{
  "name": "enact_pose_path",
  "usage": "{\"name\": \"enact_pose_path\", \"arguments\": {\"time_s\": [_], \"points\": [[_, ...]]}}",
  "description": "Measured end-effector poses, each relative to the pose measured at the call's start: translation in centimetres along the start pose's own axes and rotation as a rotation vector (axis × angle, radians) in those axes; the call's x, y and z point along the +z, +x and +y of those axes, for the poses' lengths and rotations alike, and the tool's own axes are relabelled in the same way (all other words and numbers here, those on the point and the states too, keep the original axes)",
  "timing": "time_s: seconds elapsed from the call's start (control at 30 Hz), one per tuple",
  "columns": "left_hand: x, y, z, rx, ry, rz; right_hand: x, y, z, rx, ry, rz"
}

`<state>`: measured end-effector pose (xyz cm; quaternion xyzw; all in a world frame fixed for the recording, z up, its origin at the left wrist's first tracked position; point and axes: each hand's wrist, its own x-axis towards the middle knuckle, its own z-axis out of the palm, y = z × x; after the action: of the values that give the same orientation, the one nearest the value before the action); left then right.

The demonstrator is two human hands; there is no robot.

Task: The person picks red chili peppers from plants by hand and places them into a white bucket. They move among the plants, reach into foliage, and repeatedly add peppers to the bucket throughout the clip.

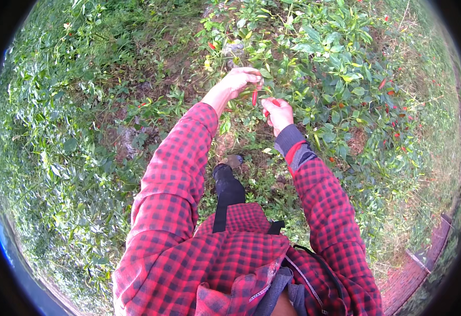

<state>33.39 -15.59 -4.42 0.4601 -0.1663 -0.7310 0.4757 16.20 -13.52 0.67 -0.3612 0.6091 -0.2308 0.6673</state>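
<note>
My left hand [241,82] reaches in among the chili pepper plants, its thumb and fingers pinched together. A ripe red chili pepper [254,98] hangs point down just below these fingertips; the exact contact at its stem is too small to see. Close by on the right, my right hand [281,115] is curled around red chili peppers [275,102], which show between the thumb and fingers. The leafy chili plant [325,51] beyond both hands bears green and red fruit.
More green plants [64,118] spread along the left. Greyish sheeting [233,49] shows on the soil between rows. My dark-trousered leg [230,187] and muddy shoe [232,160] are below the hands. A reddish strip [416,272] curves along the lower right.
</note>
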Motion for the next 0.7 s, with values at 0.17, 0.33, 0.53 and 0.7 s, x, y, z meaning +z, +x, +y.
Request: {"name": "enact_pose_path", "arguments": {"time_s": [0.17,0.33,0.53,0.7], "points": [[-0.1,0.4,-0.9,0.043,-0.187,0.036,-0.6,-2.5,1.9,-0.42,-0.18,0.049],[2.5,-1.4,0.9,-0.033,-0.138,0.036,-0.3,-5.8,1.0,-0.816,-0.461,-0.076],[0.8,0.3,-0.5,-0.021,-0.201,-0.038,0.8,-4.1,-3.3,-0.465,0.064,0.096],[1.2,-0.6,-0.4,-0.041,-0.132,0.004,1.4,-3.1,-8.6,-0.551,-0.065,0.111]]}}
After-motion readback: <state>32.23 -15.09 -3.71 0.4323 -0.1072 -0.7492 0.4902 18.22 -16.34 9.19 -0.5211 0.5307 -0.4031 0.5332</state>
